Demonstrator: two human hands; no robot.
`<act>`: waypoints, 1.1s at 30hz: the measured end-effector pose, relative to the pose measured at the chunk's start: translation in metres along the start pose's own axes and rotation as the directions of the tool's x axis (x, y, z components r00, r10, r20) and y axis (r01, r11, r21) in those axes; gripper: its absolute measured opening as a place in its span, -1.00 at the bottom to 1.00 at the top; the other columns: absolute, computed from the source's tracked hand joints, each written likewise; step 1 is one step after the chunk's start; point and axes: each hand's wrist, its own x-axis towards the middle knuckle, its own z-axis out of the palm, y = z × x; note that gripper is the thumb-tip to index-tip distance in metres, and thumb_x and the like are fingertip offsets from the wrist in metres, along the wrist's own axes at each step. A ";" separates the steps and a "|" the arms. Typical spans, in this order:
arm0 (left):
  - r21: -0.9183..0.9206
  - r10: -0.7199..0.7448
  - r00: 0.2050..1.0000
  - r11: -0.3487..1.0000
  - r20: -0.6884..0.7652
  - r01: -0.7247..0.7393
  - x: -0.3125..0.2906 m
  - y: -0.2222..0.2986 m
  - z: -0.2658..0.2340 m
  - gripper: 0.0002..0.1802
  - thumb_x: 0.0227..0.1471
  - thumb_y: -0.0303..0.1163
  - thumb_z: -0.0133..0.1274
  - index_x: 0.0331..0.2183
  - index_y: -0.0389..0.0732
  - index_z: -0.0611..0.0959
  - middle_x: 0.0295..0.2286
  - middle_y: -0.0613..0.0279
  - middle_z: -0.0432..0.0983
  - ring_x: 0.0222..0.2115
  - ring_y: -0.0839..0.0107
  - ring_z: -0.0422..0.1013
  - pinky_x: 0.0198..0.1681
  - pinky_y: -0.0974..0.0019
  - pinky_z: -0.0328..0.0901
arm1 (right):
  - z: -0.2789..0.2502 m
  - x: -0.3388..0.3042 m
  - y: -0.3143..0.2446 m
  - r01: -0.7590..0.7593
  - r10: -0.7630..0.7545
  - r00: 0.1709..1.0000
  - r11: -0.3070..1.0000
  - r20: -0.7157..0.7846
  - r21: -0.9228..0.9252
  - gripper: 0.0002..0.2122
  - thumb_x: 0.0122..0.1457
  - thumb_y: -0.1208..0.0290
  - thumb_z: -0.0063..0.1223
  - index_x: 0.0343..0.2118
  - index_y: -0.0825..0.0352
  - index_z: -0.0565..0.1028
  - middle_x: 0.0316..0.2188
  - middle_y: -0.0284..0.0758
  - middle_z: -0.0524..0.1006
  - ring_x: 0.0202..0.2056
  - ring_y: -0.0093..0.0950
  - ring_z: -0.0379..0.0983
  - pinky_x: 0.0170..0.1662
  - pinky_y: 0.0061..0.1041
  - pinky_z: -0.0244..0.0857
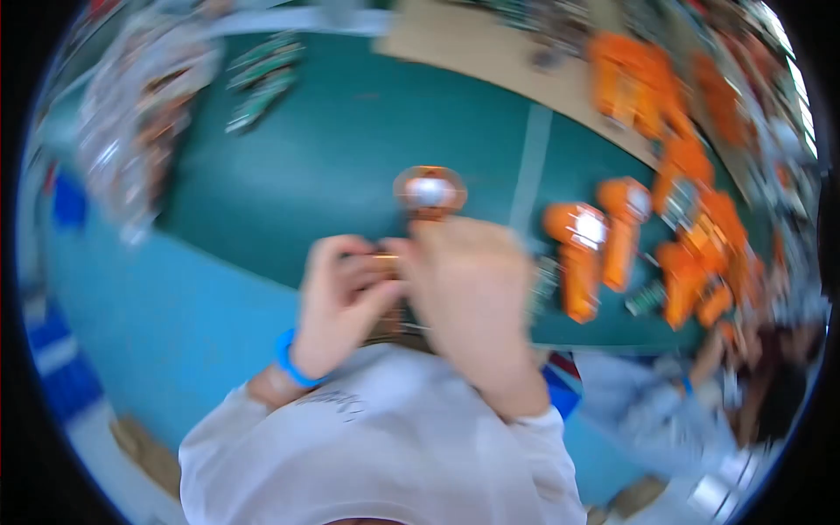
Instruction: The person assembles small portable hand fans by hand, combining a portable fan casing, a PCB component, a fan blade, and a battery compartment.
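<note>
— Over the green mat point(350, 157), what are the hands doing?

— Both are bunched together on one orange part point(429, 192). The left hand point(341, 302) curls its fingers round the lower end; the right hand point(472, 297) covers the middle. The blur hides the exact pinch.

— How would you do it well?

— I'd judge: keep the left hand firm as the anchor, turn gently with the right, and stay clear of the orange pieces point(604, 245) lying to the right.
</note>
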 end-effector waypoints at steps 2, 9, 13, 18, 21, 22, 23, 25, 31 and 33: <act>0.026 0.006 1.000 1.000 -0.013 -0.005 -0.004 0.000 -0.008 -0.61 -0.02 -0.71 -0.04 -0.19 -0.23 0.20 -0.36 0.11 0.40 -0.36 0.48 0.38 -0.31 0.47 0.33 | 0.007 0.002 -0.008 -0.001 0.002 1.000 0.999 0.004 -0.034 -0.85 -0.13 0.34 0.12 -0.66 0.26 0.42 -0.65 -0.31 0.42 -0.55 -0.41 0.38 -0.48 -0.42 0.21; 0.016 0.076 0.994 0.997 0.081 -0.078 0.011 -0.006 -0.004 -0.64 0.00 -0.66 -0.02 -0.17 -0.28 0.24 -0.27 0.07 0.45 -0.26 0.45 0.41 -0.20 0.44 0.31 | 0.014 0.006 0.015 0.097 0.009 0.966 0.912 -0.257 0.398 -0.92 -0.09 0.49 0.12 -0.50 0.35 0.50 -0.53 -0.29 0.42 -0.50 -0.39 0.38 -0.39 -0.45 0.27; -0.049 0.070 0.993 0.997 0.099 -0.065 0.015 0.002 -0.008 -0.65 0.01 -0.65 -0.03 -0.17 -0.29 0.25 -0.24 0.01 0.45 -0.28 0.36 0.44 -0.18 0.36 0.34 | 0.019 -0.002 0.023 0.008 0.089 0.991 0.713 -0.102 0.701 -0.88 0.05 0.52 0.06 -0.32 0.35 0.51 -0.41 -0.28 0.47 -0.41 -0.34 0.46 -0.36 -0.49 0.34; -0.100 0.041 0.997 0.994 0.071 -0.033 0.012 0.005 -0.016 -0.66 0.05 -0.61 -0.10 -0.12 -0.27 0.23 -0.22 -0.03 0.44 -0.26 0.27 0.46 -0.22 0.29 0.40 | 0.020 -0.008 0.018 -0.006 0.164 0.974 0.710 -0.157 0.704 -0.84 0.04 0.56 0.07 -0.27 0.35 0.52 -0.38 -0.22 0.54 -0.40 -0.38 0.51 -0.36 -0.54 0.37; -0.098 -0.029 0.991 0.994 0.128 0.042 0.020 0.007 -0.013 -0.62 0.05 -0.56 -0.04 -0.11 -0.22 0.21 -0.20 -0.01 0.44 -0.25 0.27 0.47 -0.45 0.39 0.39 | 0.014 -0.013 0.025 -0.059 0.229 0.962 0.707 -0.149 0.705 -0.85 0.04 0.58 0.07 -0.29 0.38 0.51 -0.39 -0.20 0.55 -0.41 -0.38 0.54 -0.38 -0.51 0.40; -0.113 -0.014 0.987 0.993 0.158 0.032 0.023 0.004 -0.015 -0.61 0.05 -0.56 -0.02 -0.11 -0.22 0.21 -0.20 0.00 0.44 -0.25 0.27 0.47 -0.44 0.39 0.39 | 0.020 -0.016 0.025 -0.139 0.318 0.946 0.587 -0.069 0.798 -0.87 0.05 0.60 0.05 -0.31 0.42 0.52 -0.41 -0.22 0.57 -0.42 -0.49 0.55 -0.38 -0.58 0.41; -0.178 0.002 0.982 0.984 0.187 0.032 0.025 0.000 -0.015 -0.61 0.05 -0.57 -0.02 -0.10 -0.22 0.21 -0.21 0.01 0.44 -0.24 0.28 0.46 -0.36 0.35 0.40 | 0.019 -0.017 0.026 -0.165 0.339 0.940 0.543 -0.035 0.823 -0.87 0.06 0.64 0.04 -0.31 0.45 0.51 -0.42 -0.22 0.57 -0.44 -0.52 0.55 -0.38 -0.61 0.40; -0.207 -0.041 0.977 0.975 0.210 0.086 0.023 0.003 -0.015 -0.63 0.06 -0.55 -0.02 -0.12 -0.26 0.22 -0.23 0.03 0.43 -0.23 0.30 0.45 -0.14 0.27 0.35 | 0.018 -0.020 0.026 -0.148 0.339 0.940 0.507 -0.039 0.849 -0.88 0.05 0.66 0.03 -0.32 0.48 0.50 -0.42 -0.21 0.57 -0.44 -0.52 0.54 -0.39 -0.63 0.38; -0.245 -0.001 0.977 0.968 0.212 0.054 0.020 0.001 -0.014 -0.63 0.07 -0.54 -0.01 -0.12 -0.26 0.22 -0.24 0.06 0.43 -0.22 0.35 0.43 -0.12 0.30 0.34 | 0.019 -0.021 0.031 -0.098 0.268 0.962 0.536 -0.059 0.838 -0.89 0.03 0.67 0.06 -0.35 0.47 0.50 -0.44 -0.25 0.54 -0.50 -0.59 0.44 -0.41 -0.68 0.29; -0.241 0.009 0.979 0.970 0.205 0.041 0.019 0.001 -0.015 -0.63 0.07 -0.54 -0.02 -0.12 -0.26 0.22 -0.25 0.06 0.43 -0.22 0.36 0.43 -0.12 0.30 0.34 | 0.020 -0.017 0.029 -0.074 0.242 0.968 0.543 -0.072 0.836 -0.90 0.01 0.68 0.07 -0.36 0.46 0.50 -0.44 -0.27 0.51 -0.51 -0.61 0.38 -0.43 -0.69 0.24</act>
